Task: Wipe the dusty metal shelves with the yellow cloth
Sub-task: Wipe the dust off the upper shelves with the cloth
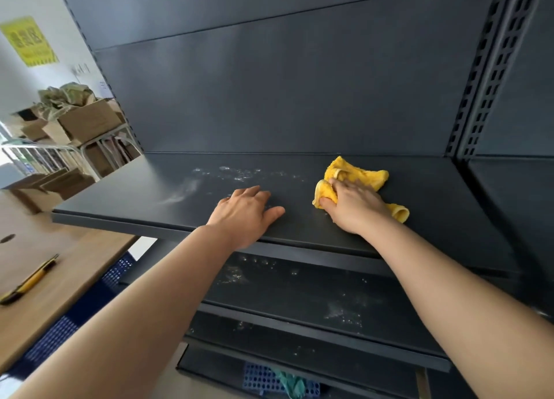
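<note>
Hands: two; right [353, 206] clutching one yellow cloth [359, 176], left [245, 212] flat.

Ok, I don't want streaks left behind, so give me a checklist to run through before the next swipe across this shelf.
1. Crumpled yellow cloth under the right hand: ok, pressed on the shelf.
2. Left hand steadying: ok, flat near the front edge of the dark metal top shelf.
3. White dust patch left of the cloth: not ok, unwiped.
4. Path to the dust: not ok, left hand lies partly in it.
5. Lower shelf: not ok, dusty.
6. Cloth's underside clean: cannot tell.
</note>
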